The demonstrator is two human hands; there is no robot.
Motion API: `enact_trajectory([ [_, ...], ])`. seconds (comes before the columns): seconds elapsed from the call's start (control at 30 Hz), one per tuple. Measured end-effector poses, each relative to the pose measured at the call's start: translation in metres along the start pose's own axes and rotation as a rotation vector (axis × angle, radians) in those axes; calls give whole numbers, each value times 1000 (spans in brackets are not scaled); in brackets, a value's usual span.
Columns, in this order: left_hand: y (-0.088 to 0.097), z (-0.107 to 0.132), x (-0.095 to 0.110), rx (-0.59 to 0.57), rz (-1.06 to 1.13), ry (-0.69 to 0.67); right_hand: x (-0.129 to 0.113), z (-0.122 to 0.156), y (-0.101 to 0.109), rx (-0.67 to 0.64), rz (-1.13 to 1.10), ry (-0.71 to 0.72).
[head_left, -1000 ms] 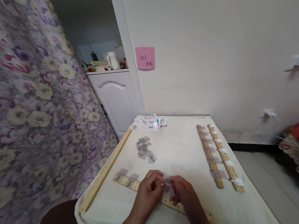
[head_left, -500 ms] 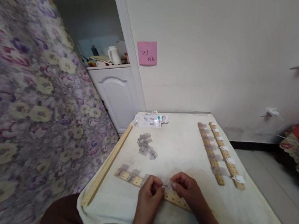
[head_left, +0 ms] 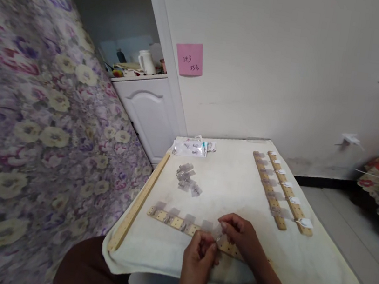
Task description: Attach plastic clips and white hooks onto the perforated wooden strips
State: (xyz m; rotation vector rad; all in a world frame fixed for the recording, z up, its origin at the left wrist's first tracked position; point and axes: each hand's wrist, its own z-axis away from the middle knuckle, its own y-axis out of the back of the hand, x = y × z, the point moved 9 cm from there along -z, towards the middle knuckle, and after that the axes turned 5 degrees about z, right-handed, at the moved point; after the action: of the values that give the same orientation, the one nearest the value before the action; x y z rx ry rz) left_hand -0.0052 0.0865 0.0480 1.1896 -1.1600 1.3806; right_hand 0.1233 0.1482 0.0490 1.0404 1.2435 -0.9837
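Observation:
Before me a pale wooden strip with rows of holes (head_left: 176, 222) lies slantwise on the cloth. Several small metal pieces with clear plastic tabs sit along its left part. My left hand (head_left: 197, 258) is closed in a pinch at the strip's middle, by a small metal piece with a clear tab (head_left: 219, 237). From the upper right, my right hand (head_left: 241, 236) pinches the tab of this same piece. Its fine detail is too small to make out, and my hands partly cover the strip. More such pieces lie in a loose pile (head_left: 186, 177) farther back.
A bare holed strip (head_left: 138, 203) runs along the table's left edge. Two filled strips lie at the right, one with clear tabs (head_left: 269, 191), one with white tags (head_left: 294, 200). Flat packets (head_left: 190, 148) rest at the back, near the wall. A floral curtain (head_left: 34, 139) hangs left.
Both hands have shifted slightly right along the strip, uncovering another tabbed piece to their left. The small piece between my fingers is now more upright. The view has tilted a little.

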Motion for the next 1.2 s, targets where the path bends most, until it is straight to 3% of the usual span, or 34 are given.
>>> enact_trajectory([
  [0.2, 6, 19, -19, -136, -226, -38, 9, -2, 12, -21, 177, 21],
  [0.3, 8, 26, -14, -169, -462, -162, 10, -2, 13, -19, 245, 30],
  [0.43, -6, 35, -2, -281, -673, -371, 12, -3, 11, -44, 292, 27],
  [0.53, -15, 38, -2, -337, -771, -446, 18, -4, 12, -71, 297, 17],
  [0.9, -18, 37, -8, -352, -875, -491, 20, -6, 15, -68, 291, 5],
  [1.2, -16, 41, -7, -339, -831, -573, 23, -7, 14, -81, 270, -6],
])
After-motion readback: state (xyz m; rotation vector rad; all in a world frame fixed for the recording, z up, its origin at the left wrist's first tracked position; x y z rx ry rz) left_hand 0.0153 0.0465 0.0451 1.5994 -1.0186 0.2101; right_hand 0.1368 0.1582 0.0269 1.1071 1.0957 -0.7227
